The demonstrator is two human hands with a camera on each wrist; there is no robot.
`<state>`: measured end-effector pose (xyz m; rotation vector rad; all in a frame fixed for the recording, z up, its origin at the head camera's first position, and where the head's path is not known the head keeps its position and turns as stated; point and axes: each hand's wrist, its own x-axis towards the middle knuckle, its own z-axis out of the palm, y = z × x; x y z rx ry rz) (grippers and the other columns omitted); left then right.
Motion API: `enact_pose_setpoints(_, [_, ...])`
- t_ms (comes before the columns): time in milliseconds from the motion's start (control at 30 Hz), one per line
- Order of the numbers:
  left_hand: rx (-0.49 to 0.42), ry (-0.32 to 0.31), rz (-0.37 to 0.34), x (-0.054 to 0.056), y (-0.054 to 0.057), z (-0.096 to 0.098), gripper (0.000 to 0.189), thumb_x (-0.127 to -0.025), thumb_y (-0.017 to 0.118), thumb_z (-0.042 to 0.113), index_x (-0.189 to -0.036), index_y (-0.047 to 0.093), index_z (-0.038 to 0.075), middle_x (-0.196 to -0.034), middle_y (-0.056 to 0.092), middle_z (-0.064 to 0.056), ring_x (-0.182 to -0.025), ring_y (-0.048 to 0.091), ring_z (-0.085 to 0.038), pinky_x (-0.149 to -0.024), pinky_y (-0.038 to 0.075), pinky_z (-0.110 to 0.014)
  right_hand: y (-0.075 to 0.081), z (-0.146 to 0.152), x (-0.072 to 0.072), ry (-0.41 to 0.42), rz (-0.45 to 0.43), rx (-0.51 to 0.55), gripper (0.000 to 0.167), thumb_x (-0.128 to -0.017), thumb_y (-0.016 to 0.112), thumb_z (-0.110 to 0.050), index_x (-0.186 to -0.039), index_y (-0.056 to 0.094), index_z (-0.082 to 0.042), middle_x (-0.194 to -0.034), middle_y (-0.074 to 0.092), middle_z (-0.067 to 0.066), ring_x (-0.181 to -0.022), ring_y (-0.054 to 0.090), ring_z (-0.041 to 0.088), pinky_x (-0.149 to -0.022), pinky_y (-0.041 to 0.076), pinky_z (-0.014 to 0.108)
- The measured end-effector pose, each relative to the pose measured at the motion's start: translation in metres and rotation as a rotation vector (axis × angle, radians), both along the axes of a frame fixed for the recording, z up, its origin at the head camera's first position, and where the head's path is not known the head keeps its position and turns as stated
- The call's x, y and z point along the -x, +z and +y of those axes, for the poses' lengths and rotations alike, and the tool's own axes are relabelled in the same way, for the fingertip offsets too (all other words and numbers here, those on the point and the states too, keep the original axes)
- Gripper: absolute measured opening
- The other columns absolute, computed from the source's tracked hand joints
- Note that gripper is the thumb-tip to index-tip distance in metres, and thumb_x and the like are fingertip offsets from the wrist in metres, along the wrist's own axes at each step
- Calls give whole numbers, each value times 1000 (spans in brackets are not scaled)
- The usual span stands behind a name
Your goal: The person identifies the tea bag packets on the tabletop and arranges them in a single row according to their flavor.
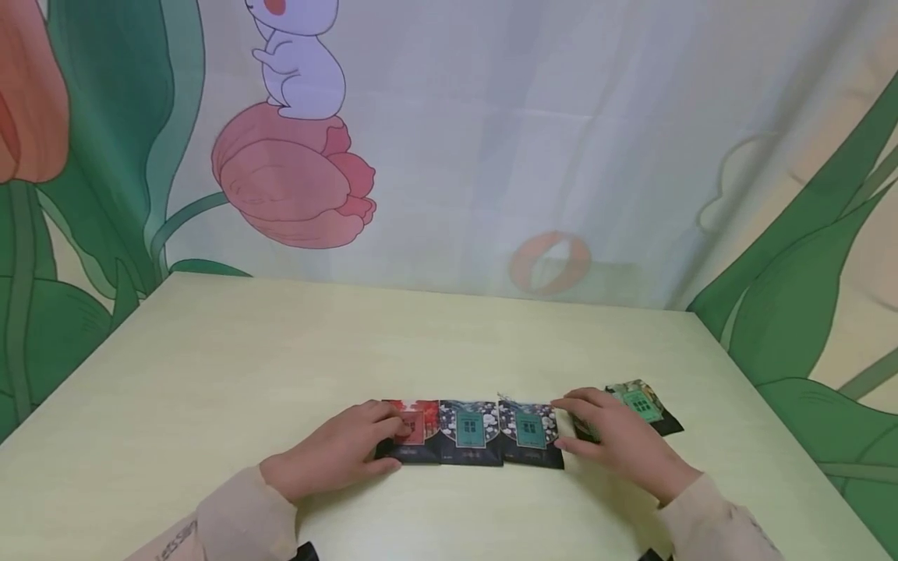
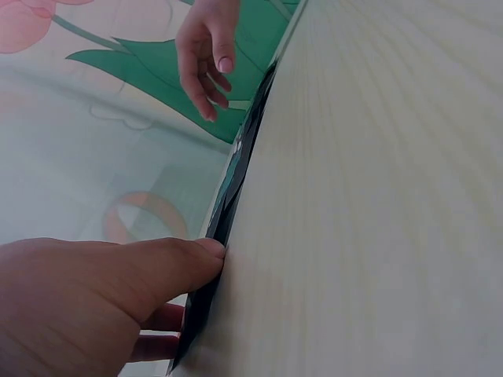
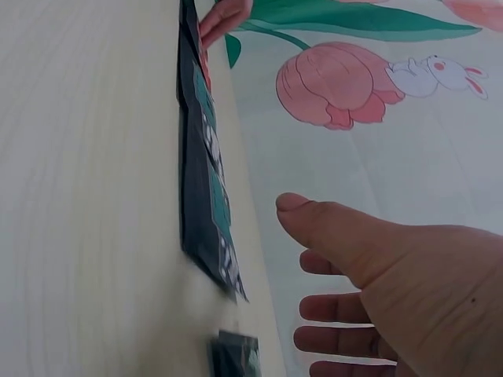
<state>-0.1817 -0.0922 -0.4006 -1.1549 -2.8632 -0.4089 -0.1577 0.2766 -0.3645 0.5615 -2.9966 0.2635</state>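
"Printed cloth [image 1: 477,156] fills the upper frame on my head feed, with a pink tulip [image 1: 284,183] and a white rabbit [image 1: 305,74] at upper left. Below it spreads a pale table [image 1: 281,343]."

"And just left of centre, low down?"

"I see the left hand [image 1: 340,452], thumb and fingers pinching the left end of a red-fronted packet [image 1: 424,448] that lies flat."

"Next along?"

"At lower centre, a navy blossom packet [image 1: 471,432] touches the red one. Right of it comes a second blossom packet [image 1: 531,436], turned slightly; whether their edges overlap, I can't tell."

"What about the right hand [image 1: 620,444]?"

"Just beside that row, lower right of centre, raised off the table. Its fingers are loosely spread, and my right wrist feed shows nothing between them and the thumb."

"Anything further right?"

"A green-labelled packet [image 1: 640,401] lies askew, partly hidden by that hand. Some dark green [image 1: 584,427] shows under the fingers too; I can't tell if it's the same packet."
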Motion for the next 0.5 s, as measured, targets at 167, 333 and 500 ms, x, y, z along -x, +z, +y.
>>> enact_pose_setpoints(167, [5,1,-1,0,-4,0,38,-85,71,39,-116,64,19,-127,59,-3,-118,55,-22,-101,48,-39,0,15,-2,-23,3,22,52,-85,71,-38,-129,61,-14,-128,58,13,-116,56,36,-91,51,52])
enact_pose_setpoints(333, [12,1,4,1,-4,0,38,-85,70,41,-116,64,19,-125,59,-1,-117,56,-21,-101,48,-39,-1,27,-2,-49,21,37,50,-85,71,-37,-128,61,-13,-127,58,13,-114,58,36,-89,51,53])
enact_pose_setpoints(500, [7,11,-10,1,-2,-1,38,-85,70,42,-116,64,20,-124,59,0,-117,55,-20,-100,49,-39,-3,33,3,-50,9,40,50,-85,70,-37,-128,61,-13,-126,58,13,-113,58,36,-89,51,53])
